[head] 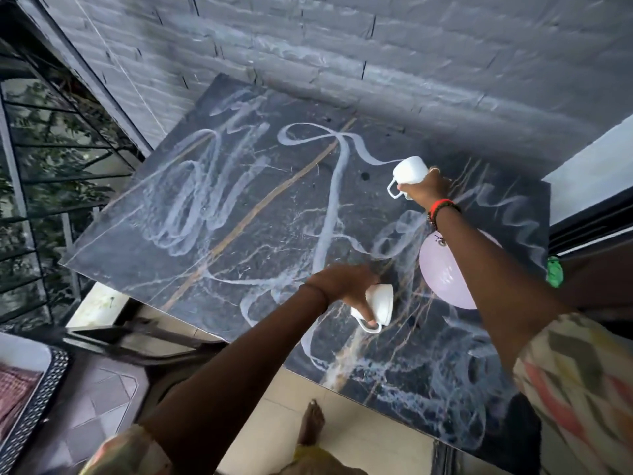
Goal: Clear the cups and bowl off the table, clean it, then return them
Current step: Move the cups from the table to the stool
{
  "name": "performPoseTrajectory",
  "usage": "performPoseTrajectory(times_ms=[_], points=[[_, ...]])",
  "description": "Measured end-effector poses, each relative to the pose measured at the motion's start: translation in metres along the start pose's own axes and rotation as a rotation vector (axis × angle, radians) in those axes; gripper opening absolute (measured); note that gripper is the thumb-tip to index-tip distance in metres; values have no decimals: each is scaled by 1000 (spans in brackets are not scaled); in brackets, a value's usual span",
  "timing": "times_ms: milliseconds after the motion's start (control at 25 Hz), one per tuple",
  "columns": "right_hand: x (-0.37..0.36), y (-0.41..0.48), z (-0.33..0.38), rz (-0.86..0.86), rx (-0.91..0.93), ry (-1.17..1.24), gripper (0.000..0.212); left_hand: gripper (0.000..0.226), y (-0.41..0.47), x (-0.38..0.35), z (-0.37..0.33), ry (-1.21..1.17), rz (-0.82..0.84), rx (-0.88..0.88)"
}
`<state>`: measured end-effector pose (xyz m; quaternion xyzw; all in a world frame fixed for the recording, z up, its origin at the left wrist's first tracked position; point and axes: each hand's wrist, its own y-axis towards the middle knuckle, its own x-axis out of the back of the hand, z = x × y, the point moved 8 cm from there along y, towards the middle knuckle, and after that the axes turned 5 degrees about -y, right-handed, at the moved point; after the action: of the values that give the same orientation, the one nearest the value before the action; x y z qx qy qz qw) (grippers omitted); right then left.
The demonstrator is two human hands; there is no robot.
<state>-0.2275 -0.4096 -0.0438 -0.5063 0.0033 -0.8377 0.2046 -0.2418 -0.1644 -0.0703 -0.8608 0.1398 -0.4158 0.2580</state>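
Nearest us, our left hand point(342, 284) grips a white ceramic cup point(378, 305) by its handle, tipped sideways above the dark veined marble counter point(212, 214). Just beyond, a pale pink round bowl point(445, 275) sits on the counter under our right forearm. Farther out, our right hand point(428, 188) is closed around a second white handled cup point(409, 171), also tilted.

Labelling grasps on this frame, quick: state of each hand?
Left hand: closed on a white cup, tilted over the table.
Right hand: closed on another white cup.
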Motion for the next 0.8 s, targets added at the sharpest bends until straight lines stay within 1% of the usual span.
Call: performPoseTrajectory(times_ms=[120, 240, 280, 320, 360, 480, 520, 560, 600, 640, 680, 720, 800], points=[[-1, 3, -2, 27, -26, 26, 73, 75, -11, 1, -1, -18, -75, -39], [-11, 1, -12, 90, -132, 176, 86, 80, -31, 9, 2, -66, -216, -53], [-19, 2, -16, 112, -143, 251, 87, 82, -40, 13, 5, -97, -264, -41], [-25, -2, -16, 135, -155, 332, 82, 83, -50, 18, 8, -124, -307, -25], [-28, -16, -12, 179, -174, 408, 72, 84, -61, 22, 12, -155, -351, -11], [-52, -70, 10, 419, -163, 621, 31, 87, -96, 27, 31, -288, -477, 10], [-58, -91, 18, 474, -183, 718, 24, 86, -111, 25, 41, -338, -519, 21], [-63, -111, 24, 492, -166, 754, 24, 84, -127, 21, 52, -379, -558, 39], [-66, -129, 30, 519, -157, 809, 29, 82, -145, 16, 64, -416, -594, 60], [-70, -148, 36, 529, -143, 815, 40, 81, -163, 9, 77, -454, -635, 83], [-78, -169, 45, 579, -142, 835, 50, 81, -186, 0, 91, -491, -690, 106], [-88, -188, 55, 608, -95, 806, 51, 81, -208, -9, 103, -527, -750, 123], [-100, -229, 77, 645, 13, 739, 41, 80, -252, -32, 128, -599, -869, 168]])
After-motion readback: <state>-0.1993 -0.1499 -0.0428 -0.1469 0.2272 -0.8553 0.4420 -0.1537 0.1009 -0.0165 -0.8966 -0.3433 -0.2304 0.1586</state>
